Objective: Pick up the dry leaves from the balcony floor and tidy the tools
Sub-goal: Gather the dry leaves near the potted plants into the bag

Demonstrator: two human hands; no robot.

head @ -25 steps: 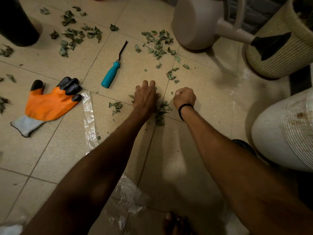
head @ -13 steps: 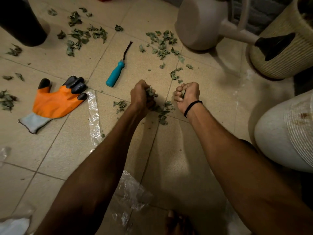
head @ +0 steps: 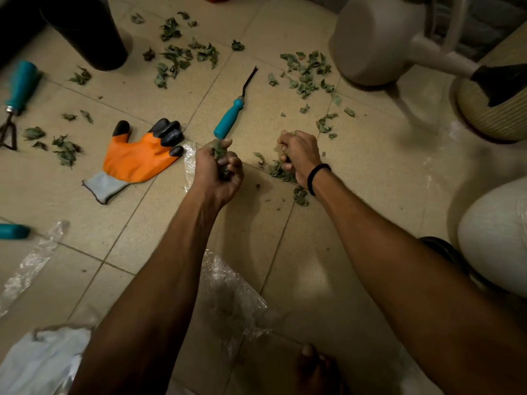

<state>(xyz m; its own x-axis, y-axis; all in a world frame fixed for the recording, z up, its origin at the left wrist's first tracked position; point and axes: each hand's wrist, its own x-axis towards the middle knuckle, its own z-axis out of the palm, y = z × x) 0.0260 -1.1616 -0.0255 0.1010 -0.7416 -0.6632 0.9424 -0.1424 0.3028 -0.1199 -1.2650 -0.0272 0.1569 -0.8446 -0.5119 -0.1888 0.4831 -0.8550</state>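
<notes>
Leaf-gathering is in hand: the left hand (head: 218,169) is clenched round dry leaves (head: 219,151), and the right hand (head: 299,155) is fisted, probably on more. Loose leaves (head: 278,169) litter the balcony floor (head: 356,223) beside it. Next, I judge, both fistfuls go into the plastic bag (head: 231,295).

Both forearms stretch forward, left grip (head: 218,172) and right grip (head: 299,158) each fisted around dry leaves (head: 219,151)

Crinkled glossy plastic sheet (head: 228,297), matt tiles (head: 328,229)
</notes>
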